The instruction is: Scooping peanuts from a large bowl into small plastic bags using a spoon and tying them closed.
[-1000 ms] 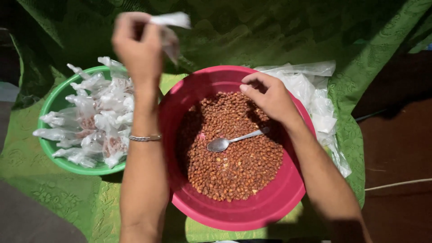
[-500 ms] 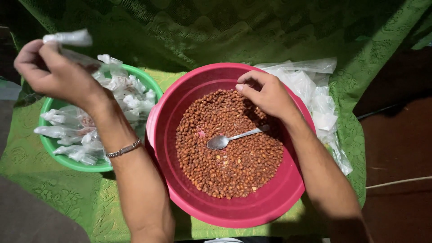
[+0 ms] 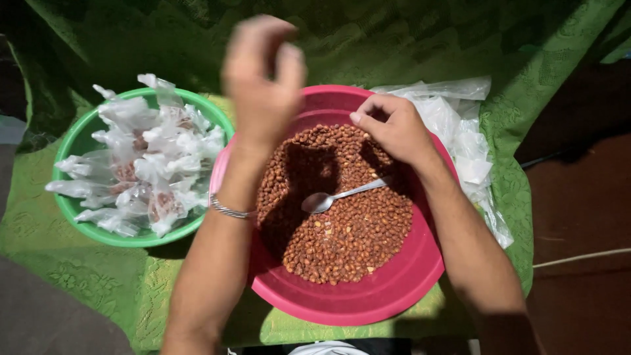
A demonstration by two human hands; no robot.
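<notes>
A pink basin (image 3: 368, 306) holds a heap of brown peanuts (image 3: 348, 230) with a metal spoon (image 3: 328, 199) lying on them. My left hand (image 3: 263, 79) is raised and motion-blurred above the basin's left rim. Its fingers are loosely curled and slightly apart, and nothing shows in them. A silver bracelet (image 3: 227, 209) sits on that wrist. My right hand (image 3: 394, 128) rests on the peanuts at the basin's far side, fingers curled in, with nothing visible in its grasp.
A green bowl (image 3: 79, 220) to the left is piled with several small tied plastic bags of peanuts (image 3: 148, 158). A heap of empty clear plastic bags (image 3: 463, 131) lies right of the basin. A green patterned cloth (image 3: 105, 289) covers the surface, and brown floor shows at right.
My left hand carried a small filled bag left over the green bowl, let it go, and has swung back over the basin without it. My right hand has stayed in place.
</notes>
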